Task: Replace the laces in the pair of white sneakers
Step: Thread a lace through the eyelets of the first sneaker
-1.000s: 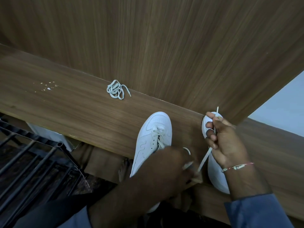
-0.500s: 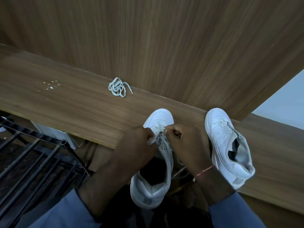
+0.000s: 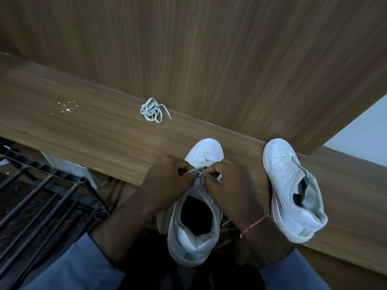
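Across the back, a tall wood-grain panel (image 3: 209, 49). Below it, a brown tabletop (image 3: 73, 126) running from side to side. At lower left, off the tabletop, a black metal rack (image 3: 41, 206).

On the tabletop's near edge, toe toward the panel and heel out past the edge: the middle sneaker (image 3: 207, 149), mouth dark, nothing visible inside. Near on the right, tipped toward its side, toe up against or just short of the panel: the second sneaker (image 3: 293, 185), eyelets bare, mouth likewise showing nothing inside.

Over the middle sneaker's throat, left hand (image 3: 167, 178) and right hand (image 3: 228, 183), both clenched in a pinch on the lace (image 3: 193, 170), knuckles nearly touching. Already across the lowest eyelets, one bar of lace. Probably lacing in rather than stripping out, at about the second row. Early in the job, with the other shoe not yet begun. Cannot tell old lace from new by looks.

Next, likely: feed each tip through the following eyelet on the opposite side, pull both ends even, keep the flat lace untwisted.

Close to the panel, well apart from both shoes, a loose lace bundle (image 3: 151, 110). Farther left, a scatter of white specks (image 3: 67, 106). On the right wrist, a thin red thread (image 3: 254, 223).
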